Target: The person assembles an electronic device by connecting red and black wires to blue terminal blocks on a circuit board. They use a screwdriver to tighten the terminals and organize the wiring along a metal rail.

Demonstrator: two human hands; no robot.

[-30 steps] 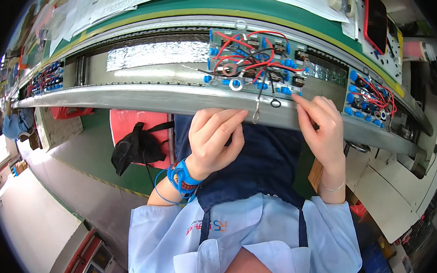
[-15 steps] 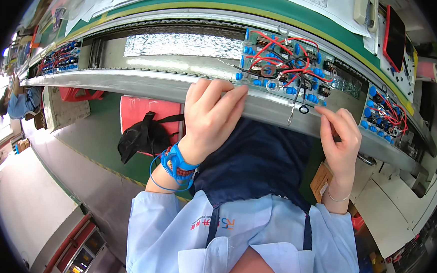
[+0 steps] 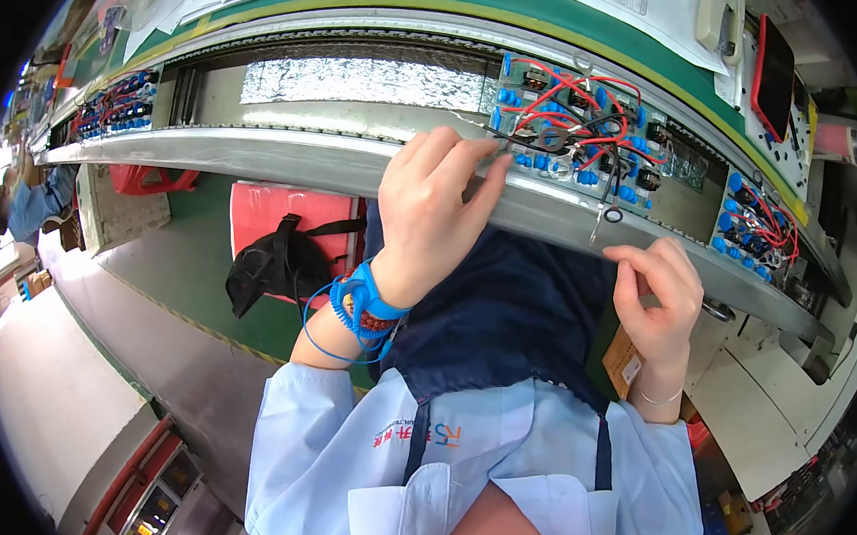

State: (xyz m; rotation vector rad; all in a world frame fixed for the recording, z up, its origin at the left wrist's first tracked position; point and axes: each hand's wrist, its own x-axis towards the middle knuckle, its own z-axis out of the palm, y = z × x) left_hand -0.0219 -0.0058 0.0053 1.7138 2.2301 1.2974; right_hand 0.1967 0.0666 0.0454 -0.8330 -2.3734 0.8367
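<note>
A green circuit board (image 3: pixel 574 129) with blue capacitors and red and black wires lies on the conveyor behind a grey metal rail (image 3: pixel 259 154). My left hand (image 3: pixel 432 209) rests on that rail with its fingers bent over the edge and its fingertips next to the board's near left corner; a blue wrist strap (image 3: pixel 367 303) with a coiled cord sits on that wrist. My right hand (image 3: pixel 658 291) hangs just below the rail, fingers curled in, nothing visible in it. A black wire with a ring terminal (image 3: pixel 603 214) dangles from the board over the rail.
A second wired board (image 3: pixel 760 224) sits further right on the belt and another (image 3: pixel 114 111) far left. A strip of foil (image 3: pixel 361 79) lies on the belt. Below are a red crate (image 3: pixel 284 219) with a black bag (image 3: pixel 271 268), and a green floor.
My right hand has come off the rail and dropped below it, curling its fingers. My left hand stays on the rail. The wired board now sits further right, by my left fingertips.
</note>
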